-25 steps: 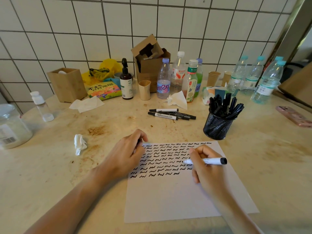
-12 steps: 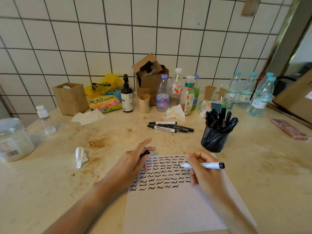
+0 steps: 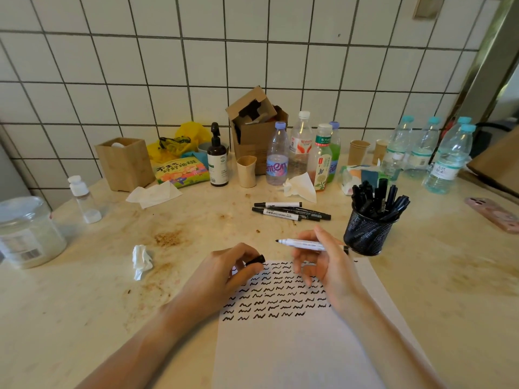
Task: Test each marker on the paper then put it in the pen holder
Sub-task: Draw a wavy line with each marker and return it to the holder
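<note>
It looks like a home kitchen or utility corner: a white tiled wall (image 3: 168, 66) backs a stained beige surface (image 3: 84, 304) crowded with drink bottles (image 3: 300, 147), paper cups (image 3: 358, 151), a snack packet (image 3: 181, 171) and a pump bottle (image 3: 217, 161).

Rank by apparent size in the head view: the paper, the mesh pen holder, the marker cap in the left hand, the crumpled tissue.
1. paper
2. mesh pen holder
3. crumpled tissue
4. marker cap, partly hidden in the left hand

The paper lies nearest, but its lead is plain.
</note>
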